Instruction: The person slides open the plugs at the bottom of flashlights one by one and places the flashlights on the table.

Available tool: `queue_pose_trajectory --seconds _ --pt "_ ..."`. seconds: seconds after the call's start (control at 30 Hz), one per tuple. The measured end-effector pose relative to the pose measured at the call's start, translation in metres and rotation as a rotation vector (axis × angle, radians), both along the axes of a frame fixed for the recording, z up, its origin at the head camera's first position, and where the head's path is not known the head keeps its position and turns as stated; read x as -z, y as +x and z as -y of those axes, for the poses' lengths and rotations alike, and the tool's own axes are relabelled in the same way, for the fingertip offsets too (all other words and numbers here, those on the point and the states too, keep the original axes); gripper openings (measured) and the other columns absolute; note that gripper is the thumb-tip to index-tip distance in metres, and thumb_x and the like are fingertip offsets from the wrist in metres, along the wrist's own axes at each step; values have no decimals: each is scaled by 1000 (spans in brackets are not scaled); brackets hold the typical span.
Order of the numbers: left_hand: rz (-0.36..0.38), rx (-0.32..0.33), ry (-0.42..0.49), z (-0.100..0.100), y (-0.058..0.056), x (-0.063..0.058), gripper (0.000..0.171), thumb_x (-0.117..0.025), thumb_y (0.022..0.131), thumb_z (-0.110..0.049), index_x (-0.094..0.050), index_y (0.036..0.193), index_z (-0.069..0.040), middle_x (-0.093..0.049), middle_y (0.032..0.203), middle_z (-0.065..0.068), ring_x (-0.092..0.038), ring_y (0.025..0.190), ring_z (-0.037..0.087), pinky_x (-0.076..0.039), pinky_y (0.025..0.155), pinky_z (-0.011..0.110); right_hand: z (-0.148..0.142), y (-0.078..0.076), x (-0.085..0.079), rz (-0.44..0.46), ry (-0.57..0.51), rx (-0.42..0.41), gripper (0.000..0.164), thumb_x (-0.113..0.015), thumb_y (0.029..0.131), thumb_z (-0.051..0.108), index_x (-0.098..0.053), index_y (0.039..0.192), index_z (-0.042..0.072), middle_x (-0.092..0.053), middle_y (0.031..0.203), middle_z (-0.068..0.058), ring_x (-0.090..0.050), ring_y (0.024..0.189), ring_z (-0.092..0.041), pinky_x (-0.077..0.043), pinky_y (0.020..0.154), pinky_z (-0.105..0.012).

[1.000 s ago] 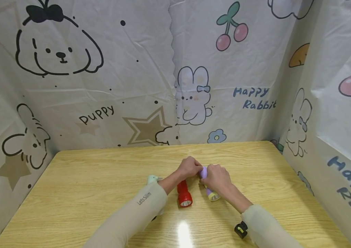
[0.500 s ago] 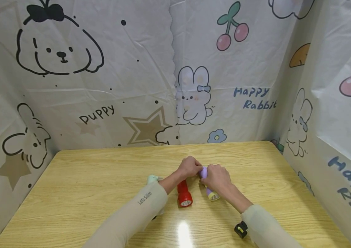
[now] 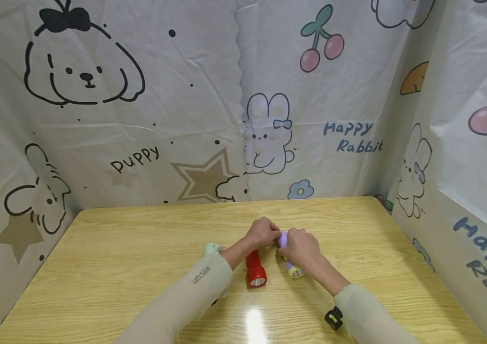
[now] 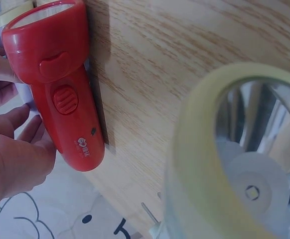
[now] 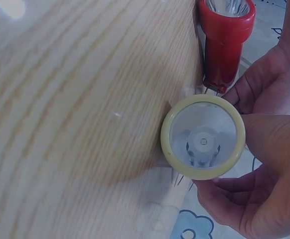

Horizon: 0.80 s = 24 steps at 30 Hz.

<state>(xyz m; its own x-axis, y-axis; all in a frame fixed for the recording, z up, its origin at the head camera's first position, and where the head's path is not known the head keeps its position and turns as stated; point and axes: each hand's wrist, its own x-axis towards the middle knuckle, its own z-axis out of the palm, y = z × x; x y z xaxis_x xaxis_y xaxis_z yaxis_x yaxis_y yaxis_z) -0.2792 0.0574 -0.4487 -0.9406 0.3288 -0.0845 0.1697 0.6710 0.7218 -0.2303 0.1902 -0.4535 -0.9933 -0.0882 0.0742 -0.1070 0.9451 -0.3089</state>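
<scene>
A purple flashlight (image 3: 283,240) with a cream-yellow head ring lies between my two hands on the table. My right hand (image 3: 301,246) grips its body, hiding the middle part. At its far tail end, my left hand (image 3: 262,232) pinches with thumb and fingers. The right wrist view looks straight into its round lens (image 5: 203,140). Just left of it, a red flashlight (image 3: 255,272) lies under my left wrist, untouched by the fingers. Its sliding switch faces up in the left wrist view, and metal prongs (image 5: 212,91) show at its tail in the right wrist view.
A mint-green flashlight (image 3: 211,248) with metal prongs lies partly hidden beneath my left sleeve; its pale head (image 4: 205,149) looms close in the left wrist view. A small black object (image 3: 334,318) shows beside my right sleeve. Printed cloth walls (image 3: 200,119) border the wooden table (image 3: 140,248).
</scene>
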Motion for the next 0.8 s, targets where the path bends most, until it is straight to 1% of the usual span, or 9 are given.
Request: queue_pose_trajectory --seconds 0.1,0.33,0.53,0.6,0.7,0.8 --pt "3 3 -6 0 -1 0 21 -67 96 -11 -77 78 -4 -56 57 0 -42 49 7 -30 43 17 0 0 0 4 1 1 39 -87 77 28 -62 84 -1 -57 67 -7 -57 54 -17 -52 46 -30" --pt "-11 15 -10 0 -2 0 23 -67 95 -11 -76 75 -3 -55 56 0 -41 48 6 -29 43 17 0 0 -1 -7 13 2 42 -87 77 32 -61 85 -1 -57 67 -7 -56 54 -17 -51 46 -30" --pt "-9 11 -21 0 -2 -1 21 -69 94 -12 -75 75 -5 -48 52 -6 -40 49 6 -28 43 17 1 0 -2 4 14 5 43 -88 77 33 -62 86 -1 -57 68 -6 -56 54 -16 -51 46 -29" --pt "-1 12 -18 0 -1 -2 20 -69 94 -12 -75 76 -4 -47 52 -6 -40 49 7 -28 44 18 1 1 -2 10 10 8 44 -88 77 33 -61 86 -1 -57 68 -6 -56 55 -16 -51 47 -29" --pt "9 12 -5 1 -1 -3 16 -70 93 -12 -77 83 -2 -49 55 -4 -40 51 7 -29 44 18 1 0 -3 14 7 10 45 -88 76 34 -61 86 -1 -57 68 -6 -56 55 -16 -51 47 -29" --pt "-9 11 17 3 -1 -4 14 -72 91 -11 -78 95 0 -58 64 -1 -43 53 7 -31 46 17 0 0 -2 13 5 10 46 -88 76 35 -61 86 0 -57 69 -6 -56 55 -16 -51 47 -30"
